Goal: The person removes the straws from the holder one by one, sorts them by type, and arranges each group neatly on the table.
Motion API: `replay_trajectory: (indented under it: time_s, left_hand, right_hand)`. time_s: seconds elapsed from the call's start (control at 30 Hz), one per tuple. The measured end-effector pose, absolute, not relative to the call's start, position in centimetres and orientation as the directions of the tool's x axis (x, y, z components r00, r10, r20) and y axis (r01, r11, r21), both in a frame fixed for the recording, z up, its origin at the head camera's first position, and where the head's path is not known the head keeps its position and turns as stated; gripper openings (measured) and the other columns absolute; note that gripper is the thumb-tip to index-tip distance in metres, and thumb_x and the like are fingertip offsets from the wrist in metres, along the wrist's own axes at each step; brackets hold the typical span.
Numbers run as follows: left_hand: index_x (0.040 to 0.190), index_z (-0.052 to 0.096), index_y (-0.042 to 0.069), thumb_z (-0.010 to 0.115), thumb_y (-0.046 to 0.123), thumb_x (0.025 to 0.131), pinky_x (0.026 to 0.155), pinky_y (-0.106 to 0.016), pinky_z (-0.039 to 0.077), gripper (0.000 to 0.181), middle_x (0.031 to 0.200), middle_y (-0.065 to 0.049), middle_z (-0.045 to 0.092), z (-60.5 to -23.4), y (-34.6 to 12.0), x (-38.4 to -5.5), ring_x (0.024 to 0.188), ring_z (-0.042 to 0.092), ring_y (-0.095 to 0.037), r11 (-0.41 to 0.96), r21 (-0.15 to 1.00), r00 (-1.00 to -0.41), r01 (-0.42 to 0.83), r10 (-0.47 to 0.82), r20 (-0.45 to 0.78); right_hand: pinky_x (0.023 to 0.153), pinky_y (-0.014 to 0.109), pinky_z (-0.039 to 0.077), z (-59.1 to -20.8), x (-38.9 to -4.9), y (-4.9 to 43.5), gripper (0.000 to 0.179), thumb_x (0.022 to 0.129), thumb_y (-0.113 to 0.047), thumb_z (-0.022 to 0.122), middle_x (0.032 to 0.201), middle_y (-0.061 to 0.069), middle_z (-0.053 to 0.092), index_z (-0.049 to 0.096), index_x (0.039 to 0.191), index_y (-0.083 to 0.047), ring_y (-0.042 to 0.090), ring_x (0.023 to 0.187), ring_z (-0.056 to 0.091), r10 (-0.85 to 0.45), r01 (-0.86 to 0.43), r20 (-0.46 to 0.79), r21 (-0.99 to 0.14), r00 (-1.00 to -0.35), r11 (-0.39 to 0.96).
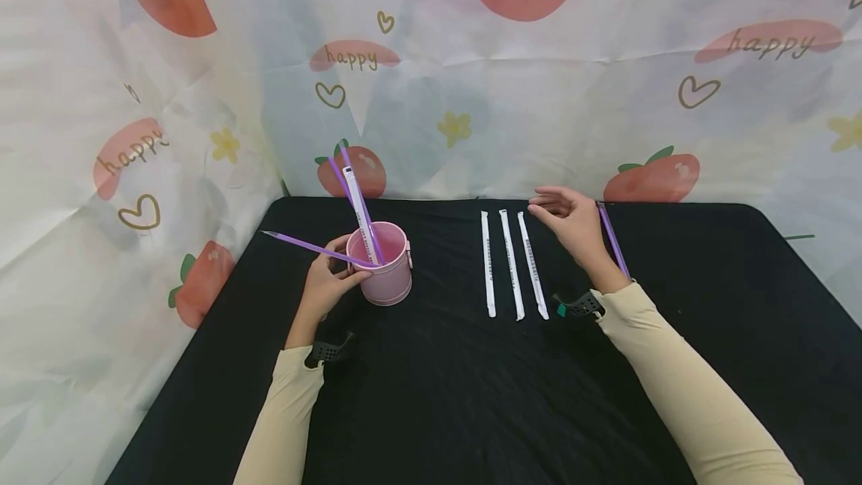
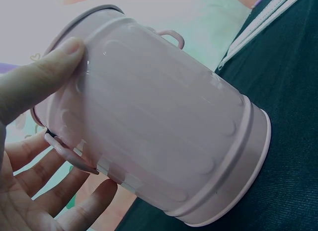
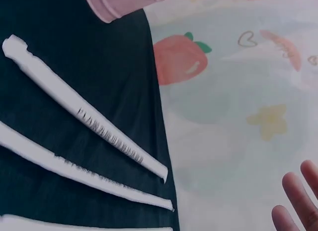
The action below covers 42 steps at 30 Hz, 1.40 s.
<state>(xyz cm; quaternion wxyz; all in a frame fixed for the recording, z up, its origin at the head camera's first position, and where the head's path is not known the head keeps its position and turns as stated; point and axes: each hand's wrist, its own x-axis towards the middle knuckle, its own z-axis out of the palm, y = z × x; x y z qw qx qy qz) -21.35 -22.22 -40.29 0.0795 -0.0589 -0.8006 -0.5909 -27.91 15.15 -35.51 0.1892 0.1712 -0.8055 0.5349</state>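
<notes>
Left hand [image 1: 325,284] pinching 1 pink bucket [image 1: 389,287], 3 purple sticks [image 1: 296,242] and 1 wrapped straw [image 1: 361,215] inside; right hand [image 1: 572,223] loose, holding nothing, right of 3 white wrapped straws [image 1: 512,264]. Black tabletop [image 1: 431,403]; fruit-print curtain [image 1: 539,111] beyond hands.

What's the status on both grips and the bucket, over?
Left grip holds pink bucket. Right grip empty. Three wrapped straws lie between them.

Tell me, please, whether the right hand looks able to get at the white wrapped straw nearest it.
Probably yes: the right hand appears empty and sits close to that white wrapped straw, with nothing visible between them.
</notes>
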Motion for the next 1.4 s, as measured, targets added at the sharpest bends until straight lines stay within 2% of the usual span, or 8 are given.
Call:
replay_trajectory:
  time_s: [0.57, 0.7, 0.93, 1.07, 1.27, 1.4]
  left_hand:
    - [0.135, 0.042, -0.001, 0.074, -0.001, 0.076, 0.1, -0.048, 0.044, 0.067, 0.134, -0.024, 0.048, -40.3, -22.2, -21.4, 0.119, 0.047, -0.034, 0.291, 0.937, -0.98, 0.194, 0.008, 0.2]
    - [0.136, 0.042, -0.001, 0.074, -0.001, 0.076, 0.1, -0.047, 0.044, 0.068, 0.134, -0.023, 0.048, -41.0, -22.5, -21.8, 0.119, 0.047, -0.033, 0.294, 0.934, -0.977, 0.204, 0.008, 0.211]
    - [0.134, 0.044, 0.005, 0.077, 0.004, 0.075, 0.099, -0.046, 0.046, 0.068, 0.133, -0.019, 0.05, -42.6, -23.0, -22.8, 0.118, 0.048, -0.031, 0.29, 0.931, -0.973, 0.22, -0.005, 0.231]
    - [0.134, 0.045, 0.005, 0.078, 0.005, 0.074, 0.097, -0.047, 0.047, 0.068, 0.132, -0.019, 0.051, -42.7, -23.0, -22.8, 0.118, 0.049, -0.032, 0.304, 0.923, -0.969, 0.235, -0.005, 0.248]
    - [0.133, 0.045, 0.005, 0.077, 0.005, 0.075, 0.097, -0.047, 0.047, 0.067, 0.132, -0.018, 0.051, -42.7, -23.0, -22.8, 0.119, 0.049, -0.032, 0.302, 0.921, -0.966, 0.246, -0.002, 0.258]
    - [0.133, 0.046, 0.006, 0.077, 0.005, 0.075, 0.097, -0.047, 0.047, 0.066, 0.132, -0.018, 0.051, -42.7, -23.1, -22.9, 0.119, 0.049, -0.032, 0.304, 0.921, -0.966, 0.244, -0.005, 0.257]
  right_hand:
    - [0.071, 0.007, 0.048, -33.4, -27.9, 10.7, 0.033, 0.084, -0.001, 0.066, 0.102, 0.029, 0.066, 0.061, 0.115, 0.008, -0.01, 0.079, 0.058, -0.167, -0.496, 0.467, -0.804, -0.868, 0.329]
    - [0.073, 0.011, 0.05, -33.7, -28.5, 9.6, 0.034, 0.084, -0.003, 0.067, 0.105, 0.027, 0.066, 0.061, 0.117, 0.004, -0.002, 0.082, 0.062, -0.202, -0.493, 0.45, -0.811, -0.87, 0.316]
    - [0.082, 0.028, 0.054, -35.0, -29.8, 7.5, 0.037, 0.085, -0.012, 0.069, 0.109, 0.017, 0.068, 0.061, 0.121, -0.007, 0.024, 0.096, 0.066, -0.274, -0.507, 0.438, -0.814, -0.856, 0.284]
    - [0.085, 0.034, 0.055, -35.1, -29.7, 6.1, 0.039, 0.084, -0.014, 0.07, 0.11, 0.015, 0.068, 0.06, 0.122, -0.009, 0.025, 0.098, 0.066, -0.313, -0.505, 0.425, -0.827, -0.849, 0.247]
    - [0.078, 0.027, 0.055, -35.2, -29.6, 3.7, 0.041, 0.082, -0.011, 0.072, 0.107, 0.017, 0.068, 0.06, 0.121, -0.008, 0.022, 0.093, 0.068, -0.35, -0.507, 0.424, -0.839, -0.836, 0.195]
    - [0.079, 0.031, 0.056, -35.4, -29.5, 2.4, 0.042, 0.081, -0.009, 0.072, 0.107, 0.019, 0.068, 0.06, 0.121, -0.006, 0.025, 0.093, 0.068, -0.381, -0.515, 0.43, -0.843, -0.819, 0.155]
